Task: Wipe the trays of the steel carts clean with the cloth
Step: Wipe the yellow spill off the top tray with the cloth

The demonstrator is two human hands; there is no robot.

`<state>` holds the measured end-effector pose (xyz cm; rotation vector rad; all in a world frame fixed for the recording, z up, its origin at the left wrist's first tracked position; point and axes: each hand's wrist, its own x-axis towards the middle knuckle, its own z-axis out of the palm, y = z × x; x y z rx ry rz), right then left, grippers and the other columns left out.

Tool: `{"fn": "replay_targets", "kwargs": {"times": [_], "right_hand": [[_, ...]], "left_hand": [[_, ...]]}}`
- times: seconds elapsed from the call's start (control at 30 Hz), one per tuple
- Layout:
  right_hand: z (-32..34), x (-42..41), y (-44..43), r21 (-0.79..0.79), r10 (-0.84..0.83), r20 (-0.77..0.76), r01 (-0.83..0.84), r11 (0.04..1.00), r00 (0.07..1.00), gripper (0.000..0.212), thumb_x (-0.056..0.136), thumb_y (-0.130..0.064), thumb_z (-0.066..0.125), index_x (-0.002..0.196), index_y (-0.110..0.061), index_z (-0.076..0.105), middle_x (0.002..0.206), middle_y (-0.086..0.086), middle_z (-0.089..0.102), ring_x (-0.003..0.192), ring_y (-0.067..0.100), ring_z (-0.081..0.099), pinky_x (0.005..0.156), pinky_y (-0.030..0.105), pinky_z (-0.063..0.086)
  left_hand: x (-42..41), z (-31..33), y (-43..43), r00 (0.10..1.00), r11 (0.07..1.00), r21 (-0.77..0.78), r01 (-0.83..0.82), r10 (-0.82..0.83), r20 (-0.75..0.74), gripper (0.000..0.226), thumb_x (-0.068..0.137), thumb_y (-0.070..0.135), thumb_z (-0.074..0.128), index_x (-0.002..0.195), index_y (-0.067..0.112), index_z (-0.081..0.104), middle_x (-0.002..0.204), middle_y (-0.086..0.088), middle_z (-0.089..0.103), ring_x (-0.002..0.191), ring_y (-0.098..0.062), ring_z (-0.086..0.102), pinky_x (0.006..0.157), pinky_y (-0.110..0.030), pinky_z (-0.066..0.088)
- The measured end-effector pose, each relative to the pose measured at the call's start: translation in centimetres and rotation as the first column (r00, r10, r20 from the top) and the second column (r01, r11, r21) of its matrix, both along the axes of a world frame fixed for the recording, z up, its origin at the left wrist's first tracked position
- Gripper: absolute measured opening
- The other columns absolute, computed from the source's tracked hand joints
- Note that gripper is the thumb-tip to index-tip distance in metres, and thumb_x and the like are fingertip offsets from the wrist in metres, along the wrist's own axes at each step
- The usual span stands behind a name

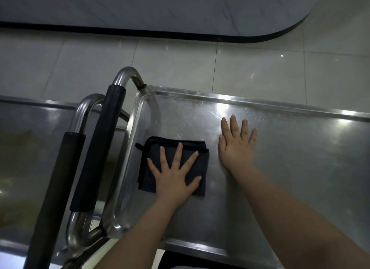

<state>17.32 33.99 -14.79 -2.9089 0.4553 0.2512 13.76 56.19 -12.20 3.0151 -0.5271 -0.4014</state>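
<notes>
Head view: we are pressing the folded dark cloth [171, 148] flat on the steel cart tray [290, 168] with our left hand [174, 176], grip open, fingers spread, likely to spread wiping pressure. Our right hand [237, 146], grip also open, is bracing on bare steel beside it, probably steadying the cart. Left, foam-padded cart handles [96, 148] are crowding close. Beyond, floor tiles [180, 64] and a marble-look tabletop [160, 6] are showing.

Tray [280, 168]: brushed steel, scuffed, glossy glare. Cloth [160, 148]: dark matt fabric. Handles [96, 148]: polished tube, matt black foam sleeves. Floor [180, 64]: glossy tile.
</notes>
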Motion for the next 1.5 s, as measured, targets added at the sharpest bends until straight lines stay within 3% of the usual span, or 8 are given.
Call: {"fn": "replay_targets", "kwargs": {"times": [0.2, 0.5, 0.83, 1.23, 1.5], "right_hand": [[0.1, 0.2, 0.3, -0.007, -0.010, -0.018, 0.010, 1.000, 1.000, 0.055, 0.100, -0.048, 0.008, 0.152, -0.039, -0.008, 0.164, -0.007, -0.004, 0.150, 0.027, -0.011, 0.117, 0.054, -0.009], [0.5, 0.6, 0.4, -0.008, -0.020, -0.043, 0.019, 1.000, 0.999, 0.058, 0.099, -0.046, 0.007, 0.156, -0.036, 0.001, 0.164, -0.006, -0.003, 0.150, 0.027, -0.013, 0.118, 0.057, -0.005], [0.0, 0.7, 0.2, 0.006, -0.034, -0.046, 0.035, 0.999, 0.998, 0.057, 0.099, -0.047, 0.011, 0.154, -0.039, -0.002, 0.164, -0.007, -0.002, 0.150, 0.027, -0.009, 0.117, 0.056, -0.009], [0.3, 0.6, 0.2, 0.026, 0.006, -0.006, -0.006, 1.000, 1.000, 0.056, 0.101, -0.044, 0.018, 0.155, -0.034, 0.008, 0.165, -0.003, 0.005, 0.150, 0.032, -0.003, 0.116, 0.063, -0.003], [1.3, -3.2, 2.7, 0.051, 0.055, -0.075, -0.051, 0.997, 0.996, 0.059, 0.102, -0.044, 0.017, 0.156, -0.028, 0.002, 0.165, 0.003, -0.004, 0.150, 0.034, -0.008, 0.116, 0.062, -0.006]], "left_hand": [[11.6, -0.1, 1.9, 0.999, 1.000, 0.030, -0.004, 0.005, -0.033, 0.070, 0.080, 0.082, 0.015, 0.138, 0.065, -0.019, 0.161, 0.012, -0.021, 0.144, -0.039, -0.024, 0.103, -0.072, -0.018], [18.6, 0.3, 0.2, 0.997, 0.997, 0.051, 0.058, -0.055, -0.060, 0.072, 0.077, 0.084, 0.010, 0.139, 0.063, -0.018, 0.160, 0.011, -0.023, 0.144, -0.038, -0.023, 0.106, -0.073, -0.010], [13.0, -0.7, 2.3, 0.998, 0.996, 0.055, 0.068, -0.068, -0.006, 0.074, 0.079, 0.086, 0.006, 0.143, 0.059, -0.018, 0.160, 0.007, -0.024, 0.144, -0.040, -0.024, 0.105, -0.072, -0.013], [0.0, -0.3, 7.4, 0.999, 0.997, 0.079, 0.026, -0.030, 0.045, 0.072, 0.084, 0.083, 0.014, 0.149, 0.055, 0.000, 0.164, 0.005, -0.012, 0.146, -0.040, -0.018, 0.106, -0.069, -0.013], [-0.7, 0.2, 7.4, 0.999, 0.995, 0.096, -0.015, 0.012, 0.032, 0.072, 0.081, 0.085, 0.009, 0.147, 0.059, -0.003, 0.164, 0.007, -0.009, 0.146, -0.041, -0.013, 0.105, -0.068, -0.013]]}}
